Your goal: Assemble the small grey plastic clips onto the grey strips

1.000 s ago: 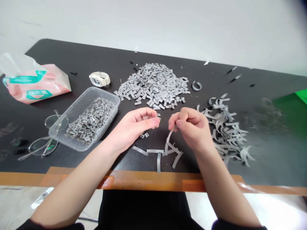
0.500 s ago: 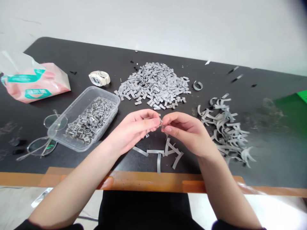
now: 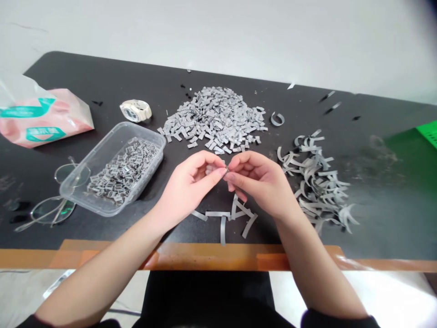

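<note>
My left hand (image 3: pixel 194 182) and my right hand (image 3: pixel 257 180) meet above the table, fingertips pinched together. Between them sits a small grey piece (image 3: pixel 226 170), mostly covered by the fingers; its exact kind cannot be made out. Below the hands lie several loose grey strips (image 3: pixel 218 214). A large heap of short, folded-looking grey strip pieces (image 3: pixel 218 116) rises behind the hands. To the left, a clear plastic tub (image 3: pixel 112 212) holds many small grey slotted buckles (image 3: pixel 124 168). Longer curled grey strips (image 3: pixel 317 182) lie piled to the right of my right hand.
A white watch (image 3: pixel 135 110), a pink tissue pack (image 3: pixel 48 118) and eyeglasses (image 3: pixel 53 210) lie on the left. One curled strip (image 3: pixel 277 119) is right of the heap. Something green (image 3: pixel 428 134) stands at the right edge. Brown tape (image 3: pixel 205 257) covers the table's front edge.
The fingertips have drawn closer around the small grey piece, which now shows less. My right hand's lower fingers have spread a little. The whole view has shifted slightly.
</note>
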`<state>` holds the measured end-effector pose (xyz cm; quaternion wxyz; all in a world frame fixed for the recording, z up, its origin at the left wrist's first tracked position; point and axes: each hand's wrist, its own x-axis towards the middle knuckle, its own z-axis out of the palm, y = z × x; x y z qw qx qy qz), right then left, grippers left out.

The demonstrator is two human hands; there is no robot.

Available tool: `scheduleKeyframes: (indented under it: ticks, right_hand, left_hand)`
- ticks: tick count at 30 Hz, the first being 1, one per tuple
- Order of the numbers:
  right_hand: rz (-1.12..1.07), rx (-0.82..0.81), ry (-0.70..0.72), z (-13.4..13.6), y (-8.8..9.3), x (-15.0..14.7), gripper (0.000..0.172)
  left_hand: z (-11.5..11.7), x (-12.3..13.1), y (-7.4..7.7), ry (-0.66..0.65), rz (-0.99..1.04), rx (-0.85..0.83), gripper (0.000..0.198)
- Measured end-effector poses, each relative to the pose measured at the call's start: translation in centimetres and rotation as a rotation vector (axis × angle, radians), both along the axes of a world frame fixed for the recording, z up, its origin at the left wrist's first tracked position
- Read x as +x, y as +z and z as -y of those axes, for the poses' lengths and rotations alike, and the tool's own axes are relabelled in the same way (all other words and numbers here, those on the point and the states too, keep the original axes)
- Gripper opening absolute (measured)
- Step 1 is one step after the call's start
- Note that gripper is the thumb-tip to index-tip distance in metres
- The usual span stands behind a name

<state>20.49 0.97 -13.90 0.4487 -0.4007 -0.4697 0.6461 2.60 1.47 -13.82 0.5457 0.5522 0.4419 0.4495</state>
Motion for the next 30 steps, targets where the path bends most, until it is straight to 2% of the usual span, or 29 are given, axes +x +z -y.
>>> scheduleKeyframes:
  ticks: [8, 11, 16, 19, 23, 26, 30]
  right_hand:
    - [-0.042, -0.099, 0.014, -0.2, -0.1, 0.2, 0.021]
    - [-0.069, -0.128, 0.051, -0.2, -0.1, 0.4, 0.020]
    - [-0.066, -0.173, 0.091, -0.3, 0.4, 0.9, 0.027]
    - [0.016, -0.189, 0.162, -0.7, 0.6, 1.6, 0.027]
    - [0.103, -0.219, 0.235, -1.2, 0.3, 2.4, 0.028]
    - [0.073, -0.211, 0.206, -1.3, 0.0, 2.5, 0.029]
    - [0.030, -0.144, 0.113, -1.2, 0.1, 2.2, 0.024]
  left_hand:
    - [0.1, -0.3, 0.5, -0.087, -0.086, 0.051, 0.014]
    - [0.0, -0.4, 0.6, -0.108, -0.147, 0.140, 0.012]
    - [-0.4, -1.0, 0.4, -0.156, -0.335, 0.362, 0.012]
    - [-0.5, -1.2, 0.2, -0.245, -0.428, 0.475, 0.011]
    - [-0.5, -1.0, 0.0, -0.354, -0.506, 0.521, 0.014]
    - [-0.4, -0.9, 0.0, -0.337, -0.528, 0.555, 0.013]
    - [-0.3, -0.9, 0.1, -0.187, -0.501, 0.555, 0.008]
